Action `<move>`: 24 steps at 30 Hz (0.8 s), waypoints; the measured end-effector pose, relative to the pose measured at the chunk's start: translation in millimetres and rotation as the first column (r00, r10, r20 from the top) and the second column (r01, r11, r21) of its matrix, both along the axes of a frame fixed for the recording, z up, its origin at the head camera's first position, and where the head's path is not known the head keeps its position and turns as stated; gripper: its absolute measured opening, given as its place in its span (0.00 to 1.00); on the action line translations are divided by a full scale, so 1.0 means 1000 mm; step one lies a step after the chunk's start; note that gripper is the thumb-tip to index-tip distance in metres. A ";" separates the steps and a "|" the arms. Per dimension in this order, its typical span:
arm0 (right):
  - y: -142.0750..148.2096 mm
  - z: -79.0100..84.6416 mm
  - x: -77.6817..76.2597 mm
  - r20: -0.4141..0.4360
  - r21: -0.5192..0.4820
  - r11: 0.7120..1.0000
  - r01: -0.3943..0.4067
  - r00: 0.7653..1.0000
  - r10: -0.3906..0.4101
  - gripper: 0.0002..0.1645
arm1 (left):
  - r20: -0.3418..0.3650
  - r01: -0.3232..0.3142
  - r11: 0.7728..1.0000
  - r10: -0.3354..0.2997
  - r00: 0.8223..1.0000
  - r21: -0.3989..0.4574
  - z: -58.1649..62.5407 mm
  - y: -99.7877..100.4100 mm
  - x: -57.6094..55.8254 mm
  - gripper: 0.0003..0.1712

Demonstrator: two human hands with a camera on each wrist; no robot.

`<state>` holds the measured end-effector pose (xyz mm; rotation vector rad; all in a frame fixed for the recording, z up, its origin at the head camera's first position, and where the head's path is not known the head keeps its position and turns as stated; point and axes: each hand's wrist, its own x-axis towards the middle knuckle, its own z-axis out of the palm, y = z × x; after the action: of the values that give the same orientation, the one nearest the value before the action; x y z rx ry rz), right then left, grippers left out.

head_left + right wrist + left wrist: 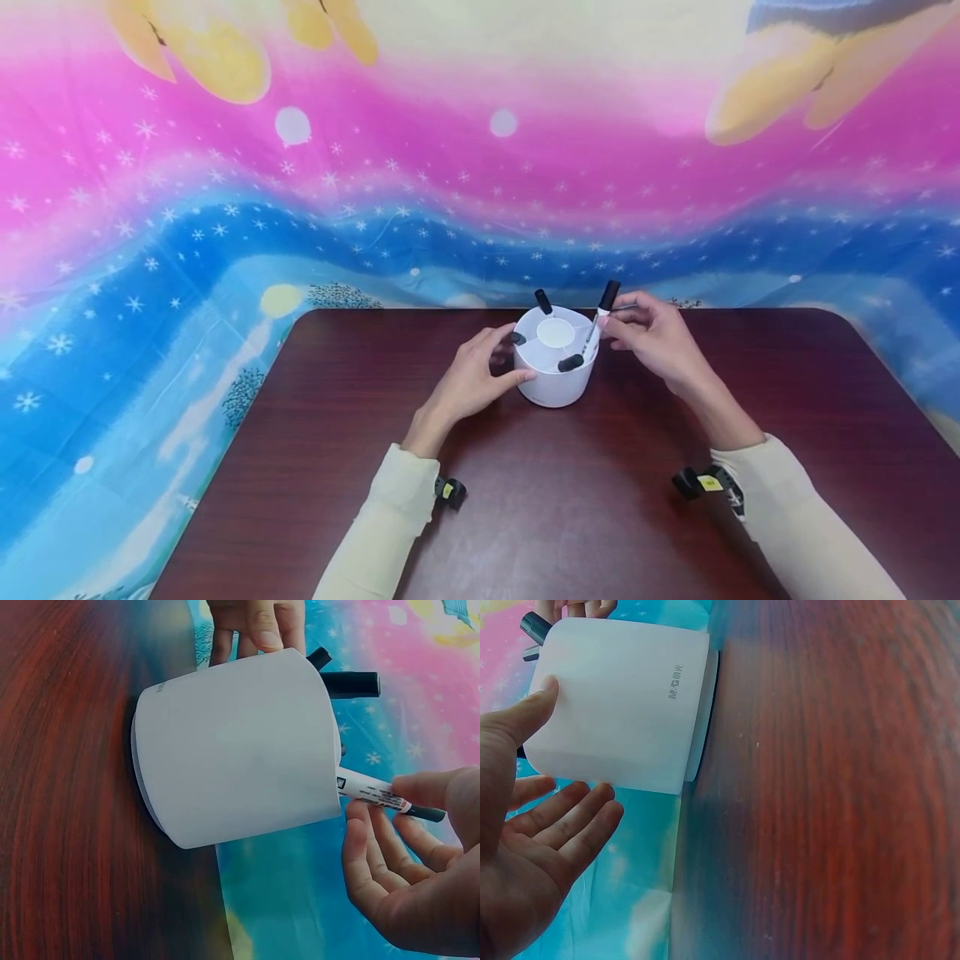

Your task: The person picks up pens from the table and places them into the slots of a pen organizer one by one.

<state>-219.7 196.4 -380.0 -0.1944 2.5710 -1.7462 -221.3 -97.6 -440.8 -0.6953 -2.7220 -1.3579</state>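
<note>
A white round pen holder (555,387) with compartments about a round centre stands on the table; its side, with small lettering, fills much of both wrist views. My left hand (472,375) holds it at the left, thumb on the front wall, fingers by the far left side. My right hand (656,337) pinches a white marker (367,787) near its dark end, between thumb and fingers. The marker's lower part is inside the holder's right side. Black-capped markers lean at the back (542,301), left (518,338) and front (571,362) of the holder.
The dark red-brown wooden table (300,467) ends just behind the holder. A patterned pink and blue cloth (420,167) hangs behind the table. Black wrist straps with cameras (452,492) sit on both sleeves.
</note>
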 end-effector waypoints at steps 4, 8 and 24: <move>0.000 -0.001 0.001 0.003 0.029 1.000 0.008 1.000 -0.008 0.26 | 0.002 0.000 1.000 0.000 1.000 -0.005 -0.001 0.001 0.000 0.48; 0.002 -0.003 0.003 -0.009 0.081 0.996 0.030 1.000 -0.029 0.29 | -0.011 -0.002 1.000 0.002 1.000 -0.016 -0.001 0.001 -0.001 0.48; 0.032 -0.023 0.053 -0.288 0.400 0.905 0.148 0.957 -0.029 0.31 | -0.025 -0.008 0.997 0.006 1.000 -0.082 -0.001 -0.006 0.003 0.50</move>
<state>-166.8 228.6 -403.2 -0.3299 3.1266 -1.2114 -218.3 -103.2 -441.5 -0.7014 -2.7719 -1.2327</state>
